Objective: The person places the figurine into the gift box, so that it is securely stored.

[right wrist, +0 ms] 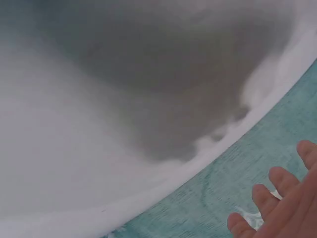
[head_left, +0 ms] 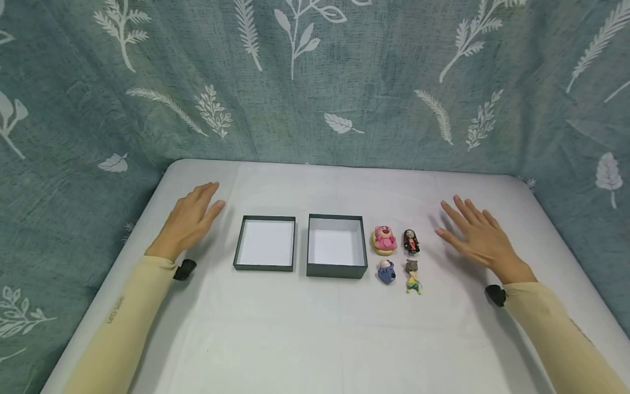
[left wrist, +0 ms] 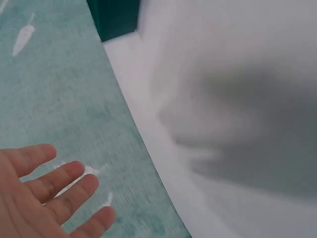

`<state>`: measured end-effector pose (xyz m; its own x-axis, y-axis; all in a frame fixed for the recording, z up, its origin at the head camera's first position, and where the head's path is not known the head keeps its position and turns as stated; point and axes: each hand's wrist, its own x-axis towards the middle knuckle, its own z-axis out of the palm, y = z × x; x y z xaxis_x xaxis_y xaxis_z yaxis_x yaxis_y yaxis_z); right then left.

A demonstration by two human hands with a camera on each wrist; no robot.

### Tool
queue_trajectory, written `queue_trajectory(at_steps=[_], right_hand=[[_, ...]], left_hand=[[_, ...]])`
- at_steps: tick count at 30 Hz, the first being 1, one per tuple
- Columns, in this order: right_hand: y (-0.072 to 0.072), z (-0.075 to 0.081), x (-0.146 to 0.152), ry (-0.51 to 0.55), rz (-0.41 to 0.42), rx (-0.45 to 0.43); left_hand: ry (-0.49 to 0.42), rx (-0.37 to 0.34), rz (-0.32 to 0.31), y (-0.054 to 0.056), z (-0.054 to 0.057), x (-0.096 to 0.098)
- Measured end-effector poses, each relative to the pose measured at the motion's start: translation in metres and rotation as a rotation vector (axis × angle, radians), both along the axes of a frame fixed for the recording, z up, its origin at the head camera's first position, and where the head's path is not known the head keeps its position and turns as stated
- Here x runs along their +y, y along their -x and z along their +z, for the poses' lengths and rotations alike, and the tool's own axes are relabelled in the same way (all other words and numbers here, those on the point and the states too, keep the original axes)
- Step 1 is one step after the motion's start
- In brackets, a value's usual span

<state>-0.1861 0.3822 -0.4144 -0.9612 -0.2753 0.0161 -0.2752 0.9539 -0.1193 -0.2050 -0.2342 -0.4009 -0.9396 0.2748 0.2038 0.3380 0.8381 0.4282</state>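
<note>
My left hand (head_left: 189,220) hovers over the left of the white table, fingers extended and holding nothing. Nearest to it is a shallow dark-green box lid (head_left: 292,246) with its white inside facing up. Beside the lid stands a deeper dark-green box (head_left: 337,271), uncovered, with a white interior. On the right, my right hand (head_left: 477,235) is spread above the table and touches nothing. Between it and the box are small figurines: a pink bear (head_left: 385,239), a dark-haired doll in black and red (head_left: 410,242), a blue figure (head_left: 386,272) and a grey-headed figure in yellow and green (head_left: 413,277).
The white-covered table (head_left: 315,339) ends at a back edge against a green leaf-patterned cloth (head_left: 315,109). A dark-green box corner (left wrist: 116,17) shows at the top of the left wrist view. Black wrist devices (head_left: 185,270) sit at both sleeve cuffs.
</note>
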Motion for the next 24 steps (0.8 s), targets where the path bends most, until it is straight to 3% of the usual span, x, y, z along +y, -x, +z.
queue_trajectory(at_steps=[3, 10, 18, 24], right_hand=[[-0.001, 0.002, -0.010, 0.065, 0.037, -0.011], [-0.002, 0.010, -0.045, 0.268, 0.214, -0.016], [-0.005, 0.013, -0.078, 0.240, 0.272, -0.078], [-0.004, 0.010, -0.091, 0.202, 0.322, -0.070]], left_hand=[[-0.033, 0.006, -0.026, -0.002, 0.000, 0.009], [-0.081, 0.028, -0.109, -0.009, -0.002, 0.033], [-0.117, 0.046, -0.223, -0.019, 0.000, 0.070], [-0.139, 0.064, -0.293, -0.023, -0.003, 0.096]])
